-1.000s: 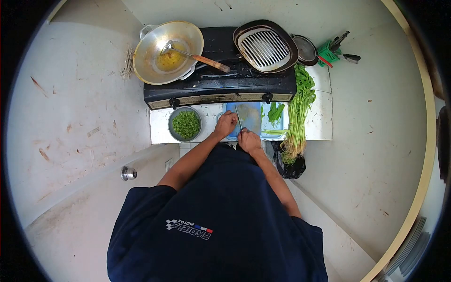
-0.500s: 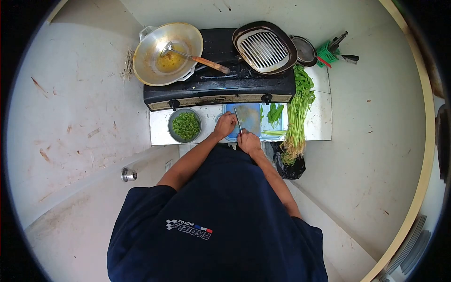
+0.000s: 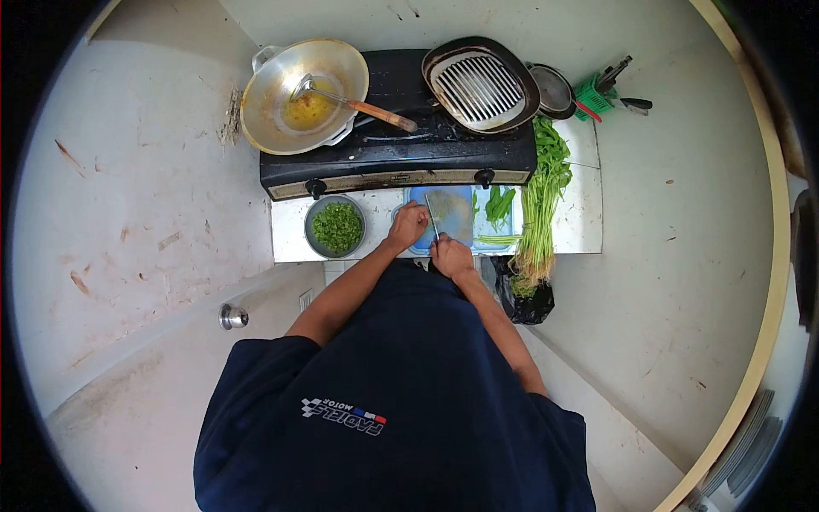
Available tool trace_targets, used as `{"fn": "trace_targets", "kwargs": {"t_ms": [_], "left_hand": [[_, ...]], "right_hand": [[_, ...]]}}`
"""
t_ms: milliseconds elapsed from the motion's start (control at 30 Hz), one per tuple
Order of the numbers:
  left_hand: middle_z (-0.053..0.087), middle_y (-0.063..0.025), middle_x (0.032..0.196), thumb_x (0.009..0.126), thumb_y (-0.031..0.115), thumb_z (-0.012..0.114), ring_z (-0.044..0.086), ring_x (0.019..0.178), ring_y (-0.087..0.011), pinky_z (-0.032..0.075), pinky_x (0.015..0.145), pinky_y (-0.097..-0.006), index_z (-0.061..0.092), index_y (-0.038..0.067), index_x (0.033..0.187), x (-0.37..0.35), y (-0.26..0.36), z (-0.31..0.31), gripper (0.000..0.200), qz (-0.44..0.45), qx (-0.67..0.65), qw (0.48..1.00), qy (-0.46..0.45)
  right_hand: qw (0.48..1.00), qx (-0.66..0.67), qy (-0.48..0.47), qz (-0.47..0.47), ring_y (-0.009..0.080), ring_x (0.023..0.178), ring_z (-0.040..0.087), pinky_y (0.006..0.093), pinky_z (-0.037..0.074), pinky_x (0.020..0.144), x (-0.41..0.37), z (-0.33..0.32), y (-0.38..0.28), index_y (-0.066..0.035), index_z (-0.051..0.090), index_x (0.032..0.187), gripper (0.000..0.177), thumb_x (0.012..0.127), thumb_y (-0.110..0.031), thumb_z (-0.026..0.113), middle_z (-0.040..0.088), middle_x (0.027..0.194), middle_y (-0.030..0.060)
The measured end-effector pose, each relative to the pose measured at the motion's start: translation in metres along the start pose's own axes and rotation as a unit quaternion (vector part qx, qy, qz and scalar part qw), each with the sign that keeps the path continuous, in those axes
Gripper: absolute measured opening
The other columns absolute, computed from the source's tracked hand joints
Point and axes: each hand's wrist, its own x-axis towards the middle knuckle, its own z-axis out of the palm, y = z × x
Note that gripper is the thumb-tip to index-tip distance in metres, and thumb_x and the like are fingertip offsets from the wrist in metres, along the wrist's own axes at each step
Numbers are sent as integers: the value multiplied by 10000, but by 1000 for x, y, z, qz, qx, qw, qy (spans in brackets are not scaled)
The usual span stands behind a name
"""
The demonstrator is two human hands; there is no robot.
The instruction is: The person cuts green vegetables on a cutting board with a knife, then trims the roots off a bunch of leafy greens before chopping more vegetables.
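Note:
My right hand (image 3: 451, 256) is wrapped round the handle of a knife (image 3: 432, 215), whose blade points away from me over a blue cutting board (image 3: 454, 213). At the board's left side my left hand (image 3: 410, 224) is closed beside the blade; what its fingers hold, if anything, is too small to make out. A grey bowl (image 3: 310, 240) of chopped greens (image 3: 337, 227) stands left of my left hand. Right of the board, a few green leaves (image 3: 499, 206) lie on a light blue tray (image 3: 514, 224).
A black stove (image 3: 392, 154) bears a wok (image 3: 260, 102) with a ladle (image 3: 375, 112) and a grill pan (image 3: 478, 90). Long-stemmed greens (image 3: 539, 205) lie at the right, above a black plastic bag (image 3: 533, 309). A green basket (image 3: 591, 96) holds utensils behind.

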Motion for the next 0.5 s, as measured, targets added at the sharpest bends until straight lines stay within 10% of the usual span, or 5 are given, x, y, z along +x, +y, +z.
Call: {"fn": "trace_targets", "kwargs": {"t_ms": [500], "left_hand": [[578,-129,783,804,-11,714,650,712,-292,536,679,-397,683,29,846,-2,5,-4,66,7,10,1000,-10]], "right_hand": [[1000,-12,15,4,443,815,720,522,580,773,-1,-2,1,7,602,1009,344,990,-322,504,722,883,265]]}}
